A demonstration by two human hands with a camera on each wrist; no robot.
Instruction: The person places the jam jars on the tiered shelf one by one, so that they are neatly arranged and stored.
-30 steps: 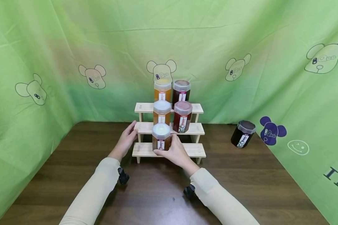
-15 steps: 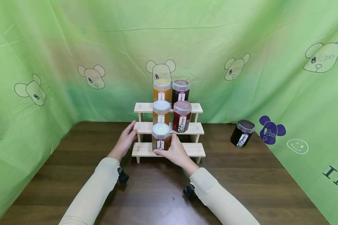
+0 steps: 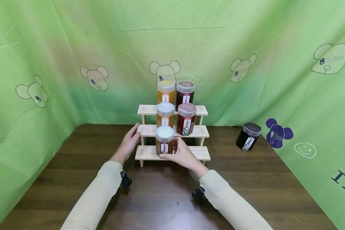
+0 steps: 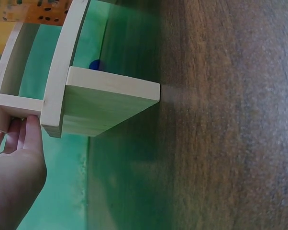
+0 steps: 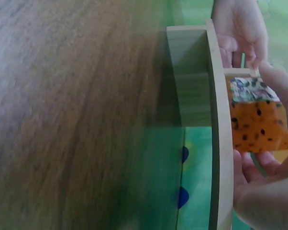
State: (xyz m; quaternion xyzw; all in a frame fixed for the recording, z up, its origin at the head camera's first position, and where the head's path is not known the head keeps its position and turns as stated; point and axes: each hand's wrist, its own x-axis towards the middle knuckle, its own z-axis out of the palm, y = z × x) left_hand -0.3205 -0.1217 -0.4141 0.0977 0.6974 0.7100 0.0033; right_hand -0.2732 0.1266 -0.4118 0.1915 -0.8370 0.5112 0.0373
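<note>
A pale wooden three-step display stand (image 3: 198, 153) stands on the table. My left hand (image 3: 130, 141) grips the left end of its middle step; in the left wrist view the fingertips reach in under the wood. On the bottom step an amber jar (image 3: 164, 144) stands upright with its label facing front. My right hand (image 3: 181, 154) holds this jar low, thumb across the front and fingers at its right side. In the right wrist view, dark specks show in the jar's orange contents. Directly behind, an orange jar (image 3: 165, 119) and a red jar (image 3: 187, 119) occupy the middle step.
A yellow-lidded jar (image 3: 165, 91) and a dark jar (image 3: 185, 94) stand on the top step. Another dark jar (image 3: 248, 136) is on the table at the right, near the green curtain (image 3: 299, 105). Curtain also encloses the back and left.
My right hand and forearm have shifted slightly to the right, and the thumb has slid a little along the jar's front. The left hand, stand and jars keep their places.
</note>
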